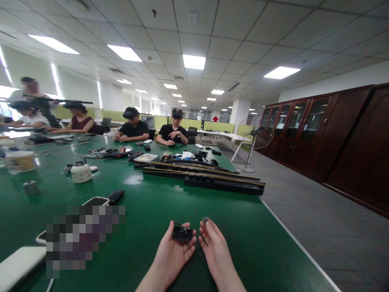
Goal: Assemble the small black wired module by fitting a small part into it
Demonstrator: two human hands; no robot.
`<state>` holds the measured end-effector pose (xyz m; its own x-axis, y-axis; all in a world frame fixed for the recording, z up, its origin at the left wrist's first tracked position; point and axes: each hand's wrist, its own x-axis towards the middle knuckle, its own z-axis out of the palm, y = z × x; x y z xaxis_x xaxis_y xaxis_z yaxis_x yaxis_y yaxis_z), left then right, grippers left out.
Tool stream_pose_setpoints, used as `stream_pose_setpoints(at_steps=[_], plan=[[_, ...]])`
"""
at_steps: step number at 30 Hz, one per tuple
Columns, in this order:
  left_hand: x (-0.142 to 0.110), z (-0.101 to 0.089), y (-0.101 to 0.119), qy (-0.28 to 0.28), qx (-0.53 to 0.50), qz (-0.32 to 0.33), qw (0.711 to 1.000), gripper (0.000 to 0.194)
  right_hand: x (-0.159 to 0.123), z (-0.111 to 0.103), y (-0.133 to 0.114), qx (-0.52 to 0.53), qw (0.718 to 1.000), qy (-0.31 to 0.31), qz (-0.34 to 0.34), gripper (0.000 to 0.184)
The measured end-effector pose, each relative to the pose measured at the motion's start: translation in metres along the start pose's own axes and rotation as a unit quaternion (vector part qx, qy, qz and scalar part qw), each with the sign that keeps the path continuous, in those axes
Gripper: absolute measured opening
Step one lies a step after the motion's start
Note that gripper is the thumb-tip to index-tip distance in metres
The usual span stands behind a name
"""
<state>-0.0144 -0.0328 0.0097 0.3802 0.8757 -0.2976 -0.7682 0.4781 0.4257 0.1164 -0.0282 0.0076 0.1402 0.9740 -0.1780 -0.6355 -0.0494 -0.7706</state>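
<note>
Just above the green table (146, 215), my left hand (176, 249) cradles a small black device (182, 232), palm up with the fingers curled round it. A thin wire or strip seems to rise from the device's upper left. To its right, my right hand (212, 241) pinches a small greyish piece (205, 221) between thumb and fingertips. That piece is too small to name, and the fingers partly cover it. A narrow gap separates the two hands.
Long black rails (225, 186) with thin brass-coloured rods lie across the table ahead. Leftward are a white jar (81, 172), a metal cylinder (30, 187), phones (95, 201) and a white box (21, 265). Several people sit beyond. A fan (253, 134) stands past the right edge.
</note>
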Motion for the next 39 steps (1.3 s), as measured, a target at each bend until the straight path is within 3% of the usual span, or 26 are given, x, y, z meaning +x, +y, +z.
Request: stream_pose_setpoints(at_steps=[6, 11, 14, 17, 19, 22, 24, 29, 33, 35, 36, 37, 39], plan=[[0.0, 0.001, -0.001, 0.007, 0.004, 0.001, 1.0, 0.037, -0.002, 0.004, 0.001, -0.108, 0.992, -0.005, -0.06, 0.039], [0.001, -0.001, -0.001, 0.008, 0.006, 0.008, 1.0, 0.035, -0.003, 0.006, 0.004, -0.221, 0.962, -0.038, -0.159, 0.034], [0.001, -0.001, -0.002, -0.002, -0.013, 0.01, 1.0, 0.031, -0.008, 0.008, 0.003, -0.326, 0.919, -0.069, -0.211, 0.025], [0.0, 0.003, -0.003, -0.005, -0.034, 0.016, 0.999, 0.027, -0.017, 0.013, 0.0, -0.426, 0.85, -0.109, -0.289, 0.018], [0.0, 0.006, -0.004, 0.004, -0.028, 0.029, 0.999, 0.026, -0.023, 0.017, -0.001, -0.479, 0.81, -0.156, -0.299, 0.02], [0.001, 0.008, -0.005, 0.031, -0.006, 0.044, 0.999, 0.025, -0.026, 0.019, -0.002, -0.531, 0.78, -0.158, -0.291, 0.023], [0.002, 0.008, -0.006, 0.042, 0.001, 0.044, 0.998, 0.025, -0.026, 0.018, -0.001, -0.536, 0.78, -0.155, -0.283, 0.024], [0.004, 0.005, -0.01, 0.046, 0.026, 0.044, 0.998, 0.029, -0.023, 0.014, -0.001, -0.494, 0.813, -0.166, -0.261, 0.029], [0.003, 0.005, -0.01, 0.057, 0.106, 0.033, 0.992, 0.038, -0.024, 0.014, -0.003, -0.484, 0.825, -0.169, -0.238, 0.033], [0.001, 0.005, -0.002, 0.131, 0.232, 0.084, 0.96, 0.044, -0.023, 0.013, -0.004, -0.474, 0.838, -0.152, -0.224, 0.033], [0.0, 0.005, 0.006, 0.185, 0.304, 0.126, 0.926, 0.045, -0.022, 0.013, -0.004, -0.464, 0.847, -0.14, -0.219, 0.033], [-0.001, 0.004, 0.016, 0.262, 0.403, 0.2, 0.854, 0.044, -0.021, 0.012, -0.005, -0.453, 0.857, -0.123, -0.214, 0.034], [-0.002, -0.002, 0.042, 0.309, 0.455, 0.252, 0.797, 0.039, -0.018, 0.01, -0.005, -0.432, 0.872, -0.101, -0.206, 0.032]])
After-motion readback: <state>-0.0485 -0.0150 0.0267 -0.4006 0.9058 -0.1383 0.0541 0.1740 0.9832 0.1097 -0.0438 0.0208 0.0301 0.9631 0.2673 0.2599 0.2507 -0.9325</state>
